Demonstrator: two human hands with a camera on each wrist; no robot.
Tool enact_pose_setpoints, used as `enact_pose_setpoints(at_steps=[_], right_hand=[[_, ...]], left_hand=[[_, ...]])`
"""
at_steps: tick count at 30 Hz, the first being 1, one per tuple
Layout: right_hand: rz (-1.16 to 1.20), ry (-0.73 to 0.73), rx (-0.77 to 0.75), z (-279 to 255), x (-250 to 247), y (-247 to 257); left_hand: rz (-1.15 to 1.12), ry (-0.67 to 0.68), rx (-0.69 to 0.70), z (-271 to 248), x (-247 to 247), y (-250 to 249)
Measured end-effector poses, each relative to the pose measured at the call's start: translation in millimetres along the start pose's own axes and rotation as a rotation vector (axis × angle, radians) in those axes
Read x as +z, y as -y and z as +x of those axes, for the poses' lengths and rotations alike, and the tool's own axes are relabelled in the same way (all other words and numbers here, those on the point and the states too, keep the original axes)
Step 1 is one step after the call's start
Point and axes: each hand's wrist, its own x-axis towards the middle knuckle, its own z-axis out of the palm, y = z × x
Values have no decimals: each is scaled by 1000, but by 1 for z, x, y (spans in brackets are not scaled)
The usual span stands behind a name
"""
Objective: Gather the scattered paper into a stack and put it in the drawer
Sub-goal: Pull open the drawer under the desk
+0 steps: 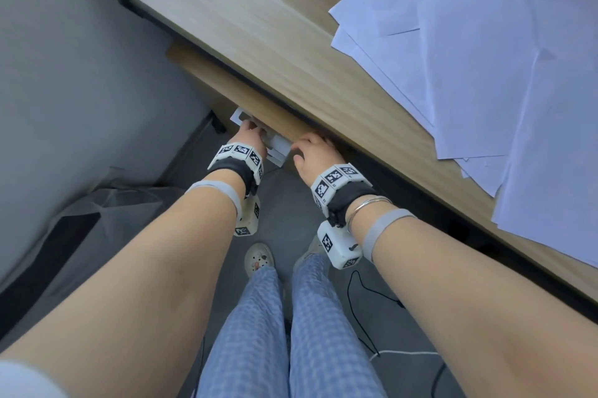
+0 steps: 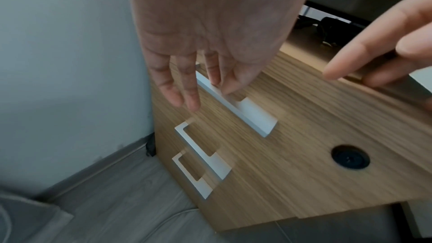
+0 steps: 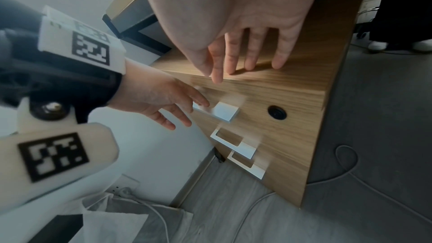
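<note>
My left hand (image 2: 187, 73), fingers loosely extended, touches the top drawer handle (image 2: 236, 106); my right hand (image 3: 245, 51) rests flat on the drawer front; the paper (image 1: 485, 58) lies scattered on the worktop (image 1: 246, 19) above.

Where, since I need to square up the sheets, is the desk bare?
The desk is bare between its left end and the scattered paper, plus a narrowing strip along the front edge. Rightward, overlapping sheets crowd it.

Two hands: left (image 1: 249, 134), right (image 1: 312, 151). Three white drawer handles: top (image 2: 236, 106), middle (image 2: 201, 151), bottom (image 2: 191, 176). One black round lock (image 2: 350, 156). Several loose paper sheets (image 1: 485, 51) on surface (image 1: 246, 25), overlapping, exact number unclear
</note>
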Motion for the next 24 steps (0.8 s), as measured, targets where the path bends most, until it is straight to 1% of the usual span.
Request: enact_pose_setpoints(at_steps=[2,4,5,7,8,12,14,15,17,19,22,24], right_hand=[[5,6,10,0,0,1],[-1,5,21,-1,0,2],[-4,-1,19,0,1,1],[-11,-5,13,-1,2,2],[-12,-9,14,-1,2,2],[-6,-35,40,-2,4,5],[-6,-42,48,-2,6,7],[-9,-45,53,-2,6,8],[-27,-51,64,-2,7,9],[-48,-51,71,-1,8,10],[-67,-57,75,-1,10,9],[-84,-59,88,-1,13,10]], left_hand=[[-31,3,-33,-4,-2,0],[-12,-2,-28,-8,0,3],[-63,-18,-19,-9,1,5],[-69,13,-19,-14,3,8],[-45,16,-52,-16,4,11],[-426,17,-285,-18,5,23],[-498,12,-352,-24,4,27],[-466,33,-338,-28,5,31],[-385,16,-254,-32,12,39],[-306,13,-215,-38,14,47],[-237,38,-199,-55,15,55],[-289,43,-234,-64,17,61]])
